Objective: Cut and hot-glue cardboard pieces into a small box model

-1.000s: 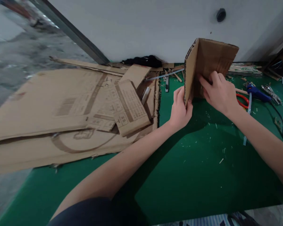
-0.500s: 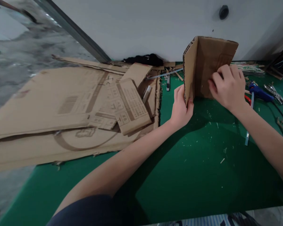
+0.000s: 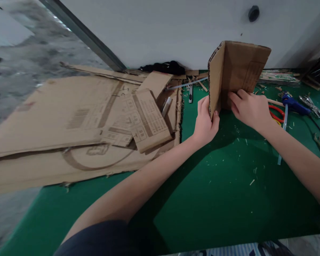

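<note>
An upright piece of brown cardboard [image 3: 242, 65], two panels meeting at a corner, stands near the back of the green table [image 3: 229, 199]. My left hand [image 3: 206, 122] grips the lower edge of its narrow left panel, thumb on the inner side and fingers round the outside. Low inside the corner, the bent fingers of my right hand [image 3: 252, 108] press close to the wider panel. Its fingertips are partly hidden, so whatever they pinch cannot be made out. Right of that hand lie red-handled scissors [image 3: 278, 109] and a blue glue gun [image 3: 296, 105] with a cord.
Large cardboard sheets [image 3: 50, 106] with smaller cut pieces [image 3: 152, 121] cover the left side. A white marker [image 3: 166, 106] rests on them. A cutter knife [image 3: 190, 94] lies behind my left hand. A white wall [image 3: 176, 32] borders the back. Scraps dot the table.
My right hand has moved down and left along the wider panel, into the lower inner corner. More of the scissors now shows. My left hand keeps its grip, and the cardboard stays almost still.
</note>
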A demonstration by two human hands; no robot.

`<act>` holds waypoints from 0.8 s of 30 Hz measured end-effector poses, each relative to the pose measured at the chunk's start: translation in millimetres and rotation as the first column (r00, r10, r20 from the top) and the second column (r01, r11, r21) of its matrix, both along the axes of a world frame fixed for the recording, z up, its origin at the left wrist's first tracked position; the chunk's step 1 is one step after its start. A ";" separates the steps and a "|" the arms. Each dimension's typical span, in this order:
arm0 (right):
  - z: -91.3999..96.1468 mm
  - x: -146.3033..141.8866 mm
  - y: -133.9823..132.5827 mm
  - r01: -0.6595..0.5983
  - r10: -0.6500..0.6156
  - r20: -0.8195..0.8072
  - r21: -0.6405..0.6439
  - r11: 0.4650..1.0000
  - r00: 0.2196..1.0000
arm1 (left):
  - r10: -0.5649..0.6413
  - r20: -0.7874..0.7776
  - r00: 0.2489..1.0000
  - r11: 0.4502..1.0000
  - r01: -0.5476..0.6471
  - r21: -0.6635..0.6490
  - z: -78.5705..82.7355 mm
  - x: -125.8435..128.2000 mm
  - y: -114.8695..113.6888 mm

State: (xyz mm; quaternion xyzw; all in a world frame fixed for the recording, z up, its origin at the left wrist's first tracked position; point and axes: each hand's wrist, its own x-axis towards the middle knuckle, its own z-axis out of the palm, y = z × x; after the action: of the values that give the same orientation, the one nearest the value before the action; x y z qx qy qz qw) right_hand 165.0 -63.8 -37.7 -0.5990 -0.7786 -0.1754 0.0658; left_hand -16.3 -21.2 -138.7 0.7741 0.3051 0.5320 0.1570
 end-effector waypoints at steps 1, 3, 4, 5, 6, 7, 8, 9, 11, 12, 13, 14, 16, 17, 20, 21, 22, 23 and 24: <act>1.3 1.6 0.8 0.011 -0.011 -0.003 0.020 1.000 1.000 | -0.006 0.002 1.000 1.000 0.006 -0.017 0.2 0.0 -0.3; 3.6 5.1 2.3 0.030 -0.030 -0.008 0.056 0.998 1.000 | -0.010 0.012 1.000 1.000 0.011 -0.019 0.8 0.0 -0.7; 4.7 6.8 3.0 0.040 -0.040 -0.009 0.073 0.997 0.999 | -0.009 0.015 1.000 1.000 0.009 -0.008 1.2 0.0 -0.8; 5.7 8.6 3.5 0.047 -0.047 -0.004 0.087 0.995 0.999 | -0.006 0.017 1.000 1.000 0.006 0.007 1.6 -0.1 -0.8; 6.7 10.3 3.9 0.053 -0.054 0.005 0.101 0.993 0.999 | -0.003 0.017 1.000 1.000 0.002 0.019 1.9 -0.2 -0.7; 7.6 11.9 4.2 0.058 -0.060 0.019 0.115 0.992 0.998 | 0.001 0.017 1.000 1.000 -0.001 0.025 2.3 -0.4 -0.6; 8.5 13.4 4.4 0.062 -0.067 0.032 0.126 0.990 0.997 | 0.003 0.015 1.000 1.000 -0.003 0.031 2.6 -0.6 -0.5; 9.4 14.8 4.4 0.065 -0.071 0.043 0.131 0.989 0.997 | 0.004 0.013 1.000 0.999 -0.004 0.035 3.0 -0.7 -0.4; 10.6 17.0 4.2 0.067 -0.074 0.048 0.133 0.989 0.996 | 0.008 0.009 1.000 0.999 -0.009 0.046 3.6 -0.6 -0.2; 10.8 17.8 4.0 0.069 -0.075 0.043 0.131 0.989 0.996 | 0.014 0.006 1.000 0.998 -0.014 0.058 4.0 -0.5 0.0; 10.8 18.3 3.8 0.068 -0.074 0.038 0.128 0.989 0.997 | 0.020 0.006 1.000 0.997 -0.020 0.078 4.4 -0.2 0.2; 10.5 18.6 3.7 0.066 -0.071 0.033 0.125 0.990 0.997 | 0.025 0.007 1.000 0.995 -0.026 0.098 4.8 0.0 0.4; 9.4 18.6 3.4 0.062 -0.066 0.028 0.120 0.991 0.997 | 0.028 0.010 1.000 0.991 -0.029 0.127 5.6 0.3 0.8; 8.8 18.3 3.3 0.059 -0.063 0.026 0.117 0.991 0.998 | 0.024 0.007 1.000 0.992 -0.025 0.127 5.8 0.2 1.0; 7.9 17.3 3.0 0.061 -0.063 0.015 0.106 0.993 0.998 | -0.005 -0.013 1.000 0.997 0.006 0.072 6.2 -0.6 0.9; 8.1 17.1 2.8 0.064 -0.065 0.011 0.102 0.993 0.998 | -0.017 -0.015 1.000 0.998 0.018 0.056 6.3 -0.9 0.7; 8.4 17.0 2.7 0.065 -0.067 0.009 0.098 0.993 0.998 | -0.026 -0.014 1.000 0.999 0.027 0.046 6.4 -1.1 0.4; 8.8 17.0 2.6 0.066 -0.067 0.008 0.094 0.993 0.998 | -0.031 -0.010 0.999 0.999 0.031 0.041 6.5 -1.3 0.0; 9.2 17.1 2.5 0.064 -0.065 0.009 0.088 0.994 0.998 | -0.032 -0.008 0.999 0.999 0.032 0.040 6.7 -1.4 -0.3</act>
State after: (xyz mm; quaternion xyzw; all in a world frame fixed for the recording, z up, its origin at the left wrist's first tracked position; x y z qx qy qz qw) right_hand 182.1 -61.2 -28.5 -0.6194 -0.7506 -0.2152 0.0817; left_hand -17.7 -21.5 -132.0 0.7838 0.2827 0.5325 0.1488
